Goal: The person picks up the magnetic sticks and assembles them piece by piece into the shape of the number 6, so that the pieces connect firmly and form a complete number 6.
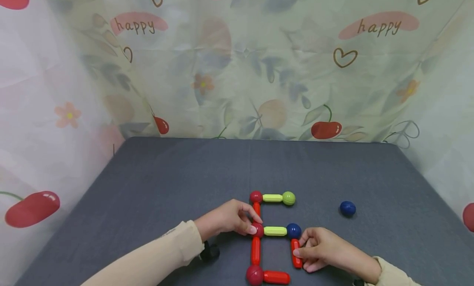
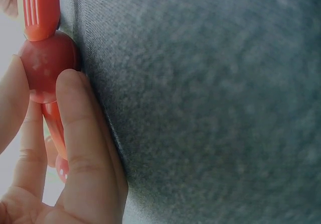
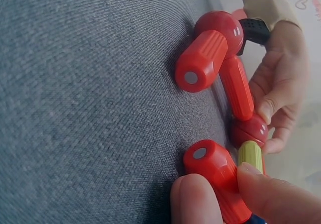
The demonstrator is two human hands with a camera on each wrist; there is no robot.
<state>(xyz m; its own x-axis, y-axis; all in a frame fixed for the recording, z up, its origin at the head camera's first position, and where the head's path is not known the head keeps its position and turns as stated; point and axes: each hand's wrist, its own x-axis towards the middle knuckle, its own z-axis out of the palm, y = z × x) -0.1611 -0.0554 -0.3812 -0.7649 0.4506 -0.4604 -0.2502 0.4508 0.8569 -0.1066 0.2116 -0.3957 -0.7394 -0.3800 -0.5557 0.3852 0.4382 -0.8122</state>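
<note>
My left hand (image 1: 229, 217) pinches the middle red ball (image 1: 258, 230) of a flat figure made of magnetic rods and balls. My right hand (image 1: 324, 248) holds a short red rod (image 3: 220, 179) between thumb and fingers. Its far end meets a blue ball (image 1: 294, 231), which a yellow-green rod (image 1: 275, 231) joins to the middle red ball. Above, a red ball (image 1: 256, 196), another yellow-green rod (image 1: 272, 198) and a green ball (image 1: 289, 198) form the top arm. At the bottom, a red ball (image 1: 255, 275) carries a red rod (image 1: 277, 277) pointing right, its free end showing a grey magnet.
A loose blue ball (image 1: 347, 208) lies on the dark grey table (image 1: 177, 170), to the right of the figure. A patterned curtain (image 1: 244, 72) hangs behind and on both sides. Black wrist straps (image 1: 210, 252) show at the cuffs.
</note>
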